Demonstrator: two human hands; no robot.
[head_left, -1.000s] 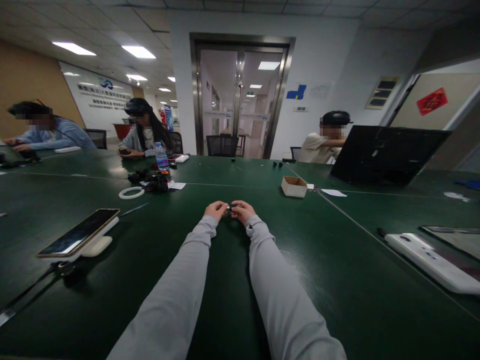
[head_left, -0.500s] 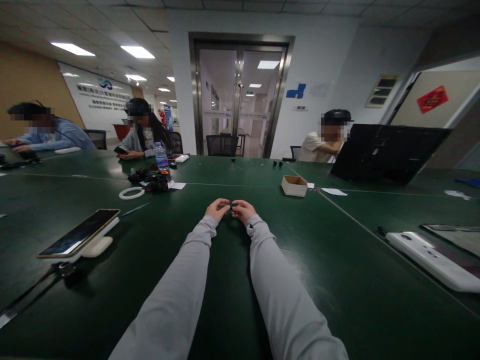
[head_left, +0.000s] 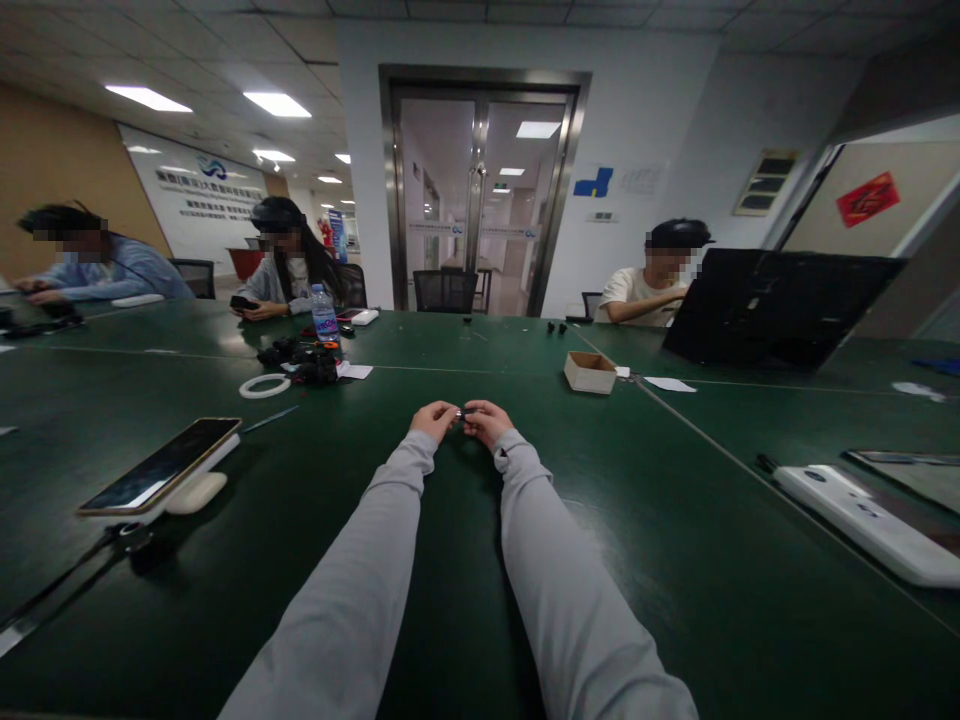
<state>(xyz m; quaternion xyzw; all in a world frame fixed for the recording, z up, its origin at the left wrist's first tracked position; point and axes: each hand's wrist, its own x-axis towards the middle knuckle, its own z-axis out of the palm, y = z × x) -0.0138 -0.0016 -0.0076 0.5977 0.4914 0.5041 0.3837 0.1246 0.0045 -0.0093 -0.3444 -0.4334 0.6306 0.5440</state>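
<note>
Both of my hands meet above the green table point(head_left: 465, 520), fingertips pinched around a small dark object point(head_left: 461, 414) with a light, shiny bit on it. My left hand point(head_left: 433, 421) grips it from the left, thumb and fingers closed. From the right, my right hand point(head_left: 487, 422) pinches its other side. The object is too small to identify. Grey sleeves cover both forearms.
A small box point(head_left: 590, 373) lies beyond my right hand. To the left are a white ring point(head_left: 264, 387), dark gear point(head_left: 300, 360), a bottle point(head_left: 325, 315) and a phone point(head_left: 165, 465). A black monitor point(head_left: 772, 305) and white device point(head_left: 862, 520) are right. Three people sit across.
My hands stay almost in place; a bit more of the shiny part shows between the fingertips. The person at the right has lowered a hand from the head.
</note>
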